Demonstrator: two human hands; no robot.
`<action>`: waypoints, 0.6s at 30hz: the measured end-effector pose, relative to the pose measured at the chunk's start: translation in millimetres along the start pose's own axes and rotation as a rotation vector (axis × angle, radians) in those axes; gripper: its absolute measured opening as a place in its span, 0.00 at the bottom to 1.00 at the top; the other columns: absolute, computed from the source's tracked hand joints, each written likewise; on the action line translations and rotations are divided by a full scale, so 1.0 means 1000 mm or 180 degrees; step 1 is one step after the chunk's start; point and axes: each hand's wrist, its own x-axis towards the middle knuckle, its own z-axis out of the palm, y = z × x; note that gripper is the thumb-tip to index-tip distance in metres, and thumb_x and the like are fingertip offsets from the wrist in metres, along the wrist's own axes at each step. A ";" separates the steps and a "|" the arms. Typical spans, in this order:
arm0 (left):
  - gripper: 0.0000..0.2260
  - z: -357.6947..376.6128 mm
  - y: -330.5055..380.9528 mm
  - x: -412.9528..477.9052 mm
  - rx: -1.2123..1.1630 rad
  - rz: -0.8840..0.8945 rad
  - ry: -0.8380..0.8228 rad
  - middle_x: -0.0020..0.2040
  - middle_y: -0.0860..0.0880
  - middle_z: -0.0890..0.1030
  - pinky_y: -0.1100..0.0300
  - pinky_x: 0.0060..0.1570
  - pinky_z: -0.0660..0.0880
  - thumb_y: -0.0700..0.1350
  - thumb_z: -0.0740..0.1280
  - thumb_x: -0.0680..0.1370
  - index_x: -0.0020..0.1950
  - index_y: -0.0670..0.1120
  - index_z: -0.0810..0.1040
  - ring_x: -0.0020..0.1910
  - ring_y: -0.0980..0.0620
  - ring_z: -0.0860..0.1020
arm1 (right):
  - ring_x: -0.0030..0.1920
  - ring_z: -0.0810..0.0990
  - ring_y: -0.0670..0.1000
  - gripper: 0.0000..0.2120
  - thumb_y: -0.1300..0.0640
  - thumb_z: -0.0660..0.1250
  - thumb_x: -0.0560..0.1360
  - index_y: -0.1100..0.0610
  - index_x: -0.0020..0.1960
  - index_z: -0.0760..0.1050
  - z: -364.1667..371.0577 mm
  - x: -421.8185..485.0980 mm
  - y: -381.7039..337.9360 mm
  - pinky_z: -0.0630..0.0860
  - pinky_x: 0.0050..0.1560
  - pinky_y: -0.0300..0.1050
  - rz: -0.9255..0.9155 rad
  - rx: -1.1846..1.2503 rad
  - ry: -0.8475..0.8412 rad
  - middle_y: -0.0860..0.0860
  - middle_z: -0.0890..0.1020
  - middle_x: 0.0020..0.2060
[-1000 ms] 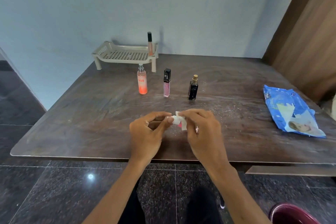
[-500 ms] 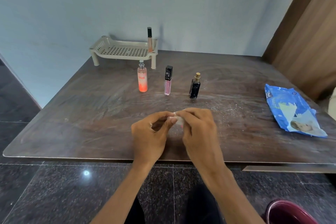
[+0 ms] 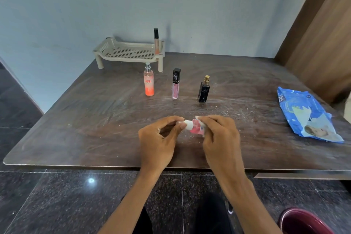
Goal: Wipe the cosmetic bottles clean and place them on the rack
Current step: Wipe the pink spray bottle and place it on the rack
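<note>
- The hands have drawn a little apart since half a second ago. The small pink bottle [image 3: 195,129], then almost hidden behind the fingers, now shows between them with its white cap [image 3: 189,125].
- The bottle lies sideways between the two hands, just over the table [image 3: 76,129]. The left hand [image 3: 157,144] pinches the cap between thumb and forefinger. The right hand [image 3: 220,138] curls round the body, pinching a wipe [image 3: 203,132] against it.
- It looks light and stiff, and probably slick once damp. Holding it by the cap end should leave the body free for the wipe. Whether it is glass or plastic cannot be told.
- Beyond the hands three more stand upright in a row: an orange spray bottle [image 3: 149,82], a pink tube [image 3: 175,84] and a black bottle [image 3: 204,91].
- Farther beyond the left hand is the rack [image 3: 129,59], with one thin tube [image 3: 156,41] upright at its right end.
- Well off to the right of the right hand lies a blue pack [image 3: 303,114].
</note>
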 end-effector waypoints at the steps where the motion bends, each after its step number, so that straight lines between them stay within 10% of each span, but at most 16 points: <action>1: 0.08 0.000 0.000 0.000 -0.0059 -0.0066 -0.0010 0.43 0.54 0.88 0.61 0.47 0.82 0.44 0.77 0.72 0.50 0.46 0.87 0.43 0.58 0.86 | 0.51 0.74 0.50 0.13 0.68 0.68 0.73 0.60 0.57 0.81 0.003 0.000 -0.008 0.66 0.53 0.28 -0.0127 0.0033 -0.0015 0.51 0.81 0.48; 18: 0.06 0.000 0.000 0.002 -0.0091 -0.0324 -0.0074 0.40 0.54 0.87 0.49 0.46 0.84 0.49 0.75 0.74 0.47 0.49 0.86 0.41 0.54 0.86 | 0.54 0.74 0.49 0.14 0.68 0.68 0.74 0.60 0.59 0.80 0.009 -0.010 -0.009 0.70 0.56 0.34 -0.0066 0.0167 0.0222 0.51 0.81 0.52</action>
